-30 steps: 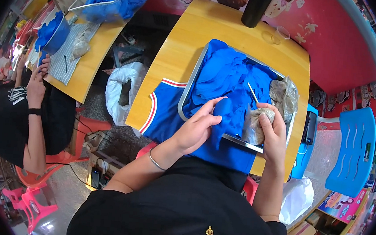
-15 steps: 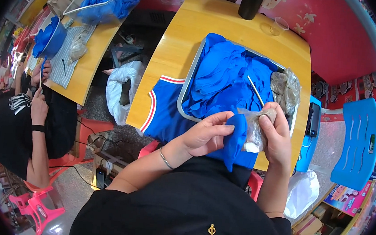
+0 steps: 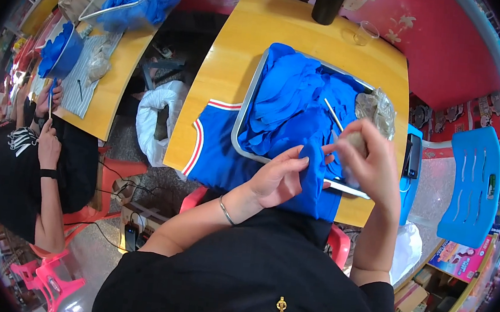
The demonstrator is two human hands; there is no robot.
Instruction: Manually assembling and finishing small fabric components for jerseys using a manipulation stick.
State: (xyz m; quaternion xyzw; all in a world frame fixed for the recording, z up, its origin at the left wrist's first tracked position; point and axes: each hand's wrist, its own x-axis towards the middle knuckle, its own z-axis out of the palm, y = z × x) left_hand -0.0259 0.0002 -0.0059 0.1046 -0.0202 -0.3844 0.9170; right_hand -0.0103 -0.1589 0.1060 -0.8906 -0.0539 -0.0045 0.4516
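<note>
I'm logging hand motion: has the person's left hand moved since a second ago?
Yes. Judged against the yellow table, the left hand, pinching a blue piece, has shifted right and somewhat lower in the view.

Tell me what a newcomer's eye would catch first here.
Probably the big heap of blue cloth pieces in the metal tray on the yellow table. By the tray's near edge, the left hand pinches one blue piece, with the blurred right hand close beside it. Off to the right, a bright blue chair stands out.
</note>
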